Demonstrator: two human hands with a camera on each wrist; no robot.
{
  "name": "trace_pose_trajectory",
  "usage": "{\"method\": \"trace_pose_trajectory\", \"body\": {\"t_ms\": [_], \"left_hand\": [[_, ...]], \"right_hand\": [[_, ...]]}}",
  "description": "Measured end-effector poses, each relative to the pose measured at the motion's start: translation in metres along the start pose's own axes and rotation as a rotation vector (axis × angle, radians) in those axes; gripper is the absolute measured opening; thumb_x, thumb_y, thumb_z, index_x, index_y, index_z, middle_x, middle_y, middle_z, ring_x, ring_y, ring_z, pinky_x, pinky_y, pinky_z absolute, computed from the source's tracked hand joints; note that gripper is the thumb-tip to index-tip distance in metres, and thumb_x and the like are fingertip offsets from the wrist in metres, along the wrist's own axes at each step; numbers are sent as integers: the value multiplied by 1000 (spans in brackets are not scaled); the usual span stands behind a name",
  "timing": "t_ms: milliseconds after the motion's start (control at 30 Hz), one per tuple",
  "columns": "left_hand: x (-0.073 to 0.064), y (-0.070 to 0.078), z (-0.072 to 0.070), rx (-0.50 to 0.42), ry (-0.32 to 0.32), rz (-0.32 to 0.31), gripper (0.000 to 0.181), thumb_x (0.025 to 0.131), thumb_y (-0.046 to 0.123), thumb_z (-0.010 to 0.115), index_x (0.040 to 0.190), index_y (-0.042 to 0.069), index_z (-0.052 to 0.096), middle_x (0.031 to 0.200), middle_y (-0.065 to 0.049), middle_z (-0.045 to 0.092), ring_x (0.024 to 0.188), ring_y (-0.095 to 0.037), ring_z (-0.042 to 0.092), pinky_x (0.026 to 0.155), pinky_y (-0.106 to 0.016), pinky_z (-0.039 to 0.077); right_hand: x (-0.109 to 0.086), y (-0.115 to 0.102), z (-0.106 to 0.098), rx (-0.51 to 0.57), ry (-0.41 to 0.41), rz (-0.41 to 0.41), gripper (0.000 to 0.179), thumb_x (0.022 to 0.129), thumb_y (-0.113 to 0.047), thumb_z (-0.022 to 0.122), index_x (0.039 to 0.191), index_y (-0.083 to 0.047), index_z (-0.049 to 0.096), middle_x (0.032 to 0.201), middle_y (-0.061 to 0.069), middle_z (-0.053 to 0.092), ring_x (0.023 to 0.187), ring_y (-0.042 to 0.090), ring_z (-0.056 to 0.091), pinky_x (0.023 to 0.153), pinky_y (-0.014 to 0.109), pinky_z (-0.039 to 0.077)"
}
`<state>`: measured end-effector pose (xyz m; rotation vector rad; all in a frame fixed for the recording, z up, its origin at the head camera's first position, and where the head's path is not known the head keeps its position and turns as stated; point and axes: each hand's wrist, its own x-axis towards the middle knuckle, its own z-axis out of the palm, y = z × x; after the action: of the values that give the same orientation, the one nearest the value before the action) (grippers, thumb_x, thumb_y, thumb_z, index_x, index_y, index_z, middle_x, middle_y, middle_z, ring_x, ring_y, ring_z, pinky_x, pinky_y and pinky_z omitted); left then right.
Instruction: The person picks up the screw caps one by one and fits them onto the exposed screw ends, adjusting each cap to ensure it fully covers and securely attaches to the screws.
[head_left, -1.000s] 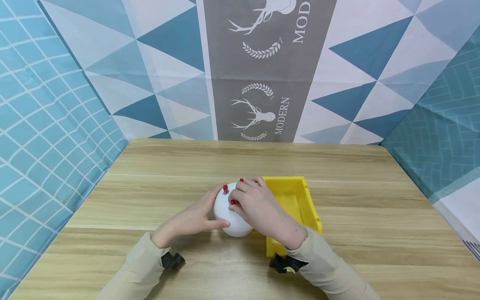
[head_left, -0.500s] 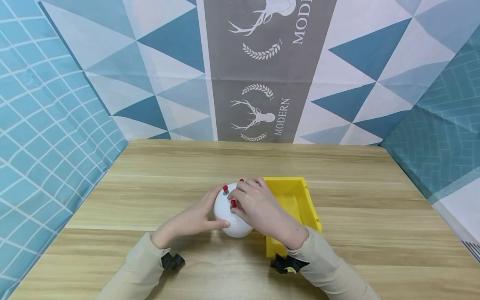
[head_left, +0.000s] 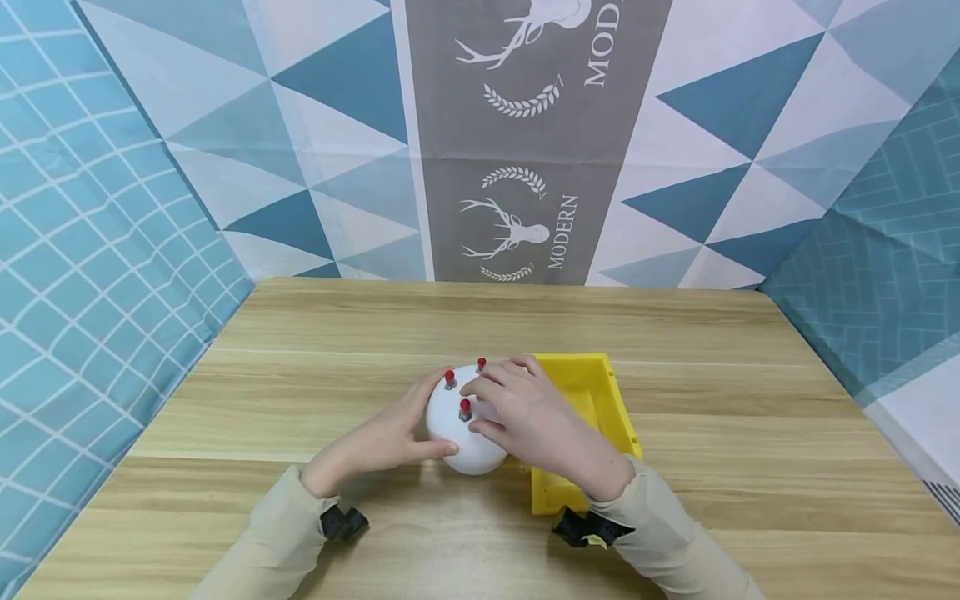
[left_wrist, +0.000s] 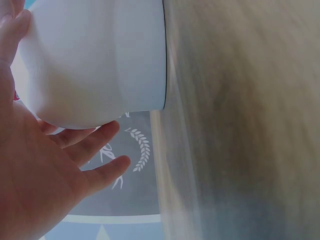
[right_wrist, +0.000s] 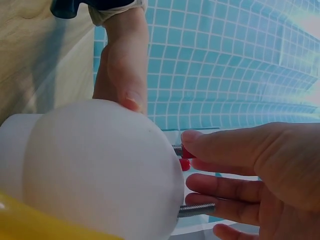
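A white rounded dome (head_left: 444, 425) with a flat-sided base stands on the table. Threaded metal studs stick out of its top, and three carry red caps: a near one (head_left: 465, 405), a left one (head_left: 449, 377) and a far one (head_left: 482, 363). One bare stud (right_wrist: 197, 209) shows in the right wrist view. My left hand (head_left: 382, 435) holds the dome from the left, thumb in front and fingers round the far side. My right hand (head_left: 532, 412) hovers at the dome's right, thumb and index finger parted near the near cap.
A yellow bin (head_left: 618, 408) stands right behind my right hand and forearm, close beside the dome. The wooden table (head_left: 750, 433) reaches back to a patterned cloth wall (head_left: 510, 250). A black camera (head_left: 345, 523) sits on my left wrist.
My right thumb and fingers have let go of the near red cap and spread, and the hand has drawn slightly to the right. My left hand and the dome keep their place.
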<state>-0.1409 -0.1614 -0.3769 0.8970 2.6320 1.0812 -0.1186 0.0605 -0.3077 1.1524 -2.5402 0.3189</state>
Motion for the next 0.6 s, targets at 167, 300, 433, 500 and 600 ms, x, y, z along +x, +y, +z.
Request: {"method": "trace_pose_trajectory", "body": {"t_ms": [167, 300, 433, 500, 600], "left_hand": [[0, 0, 0, 9, 4, 9, 96, 76, 54, 64, 146, 22, 8, 144, -4, 24, 125, -21, 36, 99, -44, 37], [1, 0, 0, 10, 4, 4, 96, 75, 55, 64, 145, 20, 9, 144, -5, 24, 125, -21, 35, 99, -45, 37], [1, 1, -1, 0, 3, -12, 97, 74, 56, 65, 145, 20, 10, 144, -5, 25, 126, -22, 35, 100, -46, 36], [1, 1, -1, 2, 3, -16, 98, 74, 56, 65, 145, 20, 10, 144, -5, 25, 126, -22, 35, 100, -46, 36], [1, 1, -1, 11, 4, -19, 98, 74, 57, 65, 145, 19, 10, 144, -5, 25, 127, -22, 34, 101, -46, 35]], "right_hand": [[-2, 5, -5, 12, -3, 8, 29, 77, -28, 72, 102, -16, 63, 102, -3, 61, 100, 15, 54, 94, 40, 37], [-3, 11, -11, 1, 26, 22, 29, 76, -28, 74, 100, -15, 64, 99, -2, 63, 96, 15, 56, 91, 39, 40], [-4, 16, -17, 1, 68, 35, 22, 76, -25, 74, 93, -16, 65, 94, -3, 63, 91, 15, 57, 89, 38, 41], [-5, 19, -18, 3, 78, 48, 16, 77, -23, 73, 87, -16, 64, 91, -4, 62, 89, 14, 57, 87, 37, 41], [-7, 24, -21, -13, 72, 69, 13, 77, -22, 73, 80, -18, 61, 85, -5, 60, 84, 13, 57, 86, 37, 41]]}}
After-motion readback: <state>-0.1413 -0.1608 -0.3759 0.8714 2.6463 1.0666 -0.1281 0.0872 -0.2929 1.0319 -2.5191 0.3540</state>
